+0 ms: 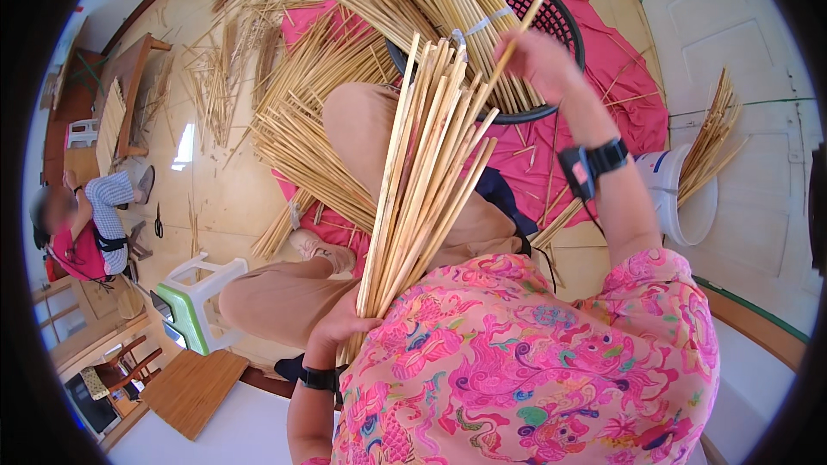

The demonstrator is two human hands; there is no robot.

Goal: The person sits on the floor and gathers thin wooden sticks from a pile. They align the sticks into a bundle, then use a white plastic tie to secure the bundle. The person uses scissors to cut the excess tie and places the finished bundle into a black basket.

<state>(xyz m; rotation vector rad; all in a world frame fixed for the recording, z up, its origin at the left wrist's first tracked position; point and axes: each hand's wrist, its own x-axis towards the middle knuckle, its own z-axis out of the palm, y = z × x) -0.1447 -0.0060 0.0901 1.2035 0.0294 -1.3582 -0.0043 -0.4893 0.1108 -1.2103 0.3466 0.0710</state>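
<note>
My left hand is wrapped round the lower end of a bundle of long, pale straw-coloured stalks, which leans up against my lap and fans out at the top. Up at the right, my right hand closes its fingers on one single stalk near its upper tip. That stalk slants down towards the bundle's top. Just beyond, a thicker sheaf of stalks, bound with a pale tie, lies across a black plastic basket.
Pink cloth covers the floor beneath the basket. Heaped stalks spread to my left. A white bucket with stalks stands at right. At left are a white-and-green stool, scissors and a seated person.
</note>
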